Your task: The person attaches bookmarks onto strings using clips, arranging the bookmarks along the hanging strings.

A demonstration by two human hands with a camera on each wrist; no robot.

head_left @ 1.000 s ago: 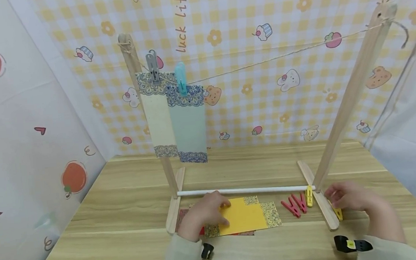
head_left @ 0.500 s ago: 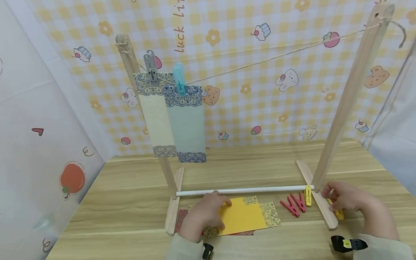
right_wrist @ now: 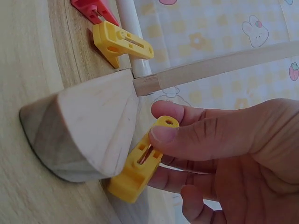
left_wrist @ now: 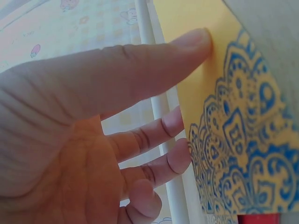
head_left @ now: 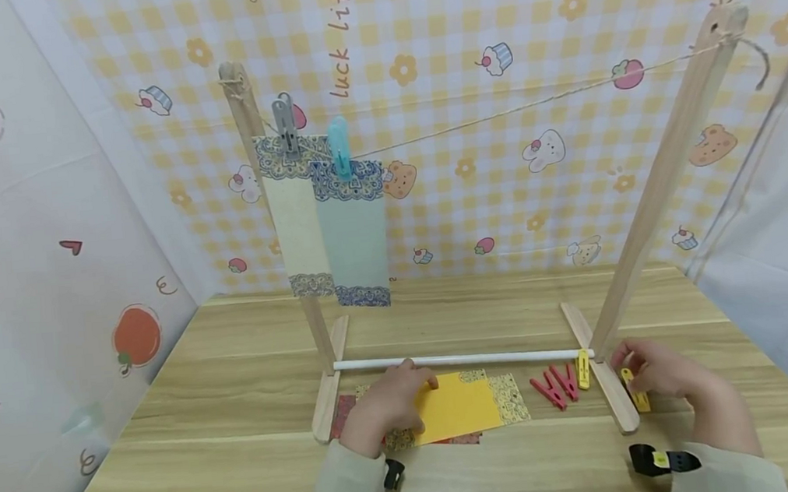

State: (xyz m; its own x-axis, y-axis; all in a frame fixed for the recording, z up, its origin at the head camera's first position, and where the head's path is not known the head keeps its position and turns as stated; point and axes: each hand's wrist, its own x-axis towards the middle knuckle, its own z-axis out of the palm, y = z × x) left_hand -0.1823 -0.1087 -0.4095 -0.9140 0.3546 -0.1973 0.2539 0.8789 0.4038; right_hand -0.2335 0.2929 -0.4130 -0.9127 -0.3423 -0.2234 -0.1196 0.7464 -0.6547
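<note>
My left hand point(head_left: 392, 402) lies over a yellow card point(head_left: 458, 412) with patterned ends, on top of a small pile. In the left wrist view its thumb presses on the card's face point(left_wrist: 196, 70) and other fingertips are at the edge. My right hand point(head_left: 658, 370) pinches a yellow clothespin point(right_wrist: 140, 163) between thumb and forefinger, just outside the stand's right foot point(right_wrist: 98, 126). The pin's lower end is close to the table. A cream card point(head_left: 300, 231) and a pale green card point(head_left: 354, 241) hang from the string by a grey clothespin point(head_left: 287, 130) and a light blue clothespin point(head_left: 339, 149).
Several red clothespins point(head_left: 550, 391) lie right of the pile, with another yellow clothespin point(head_left: 583, 370) next to the right foot. Two wooden posts point(head_left: 669, 175) carry the string point(head_left: 495, 116). A white rod point(head_left: 460, 360) joins them low down. Checked cloth point(head_left: 462, 216) hangs behind.
My right hand has moved slightly left and its fingers have closed on the yellow clothespin, which has shifted and turned a little. The left hand stays on the yellow card, almost unmoved.
</note>
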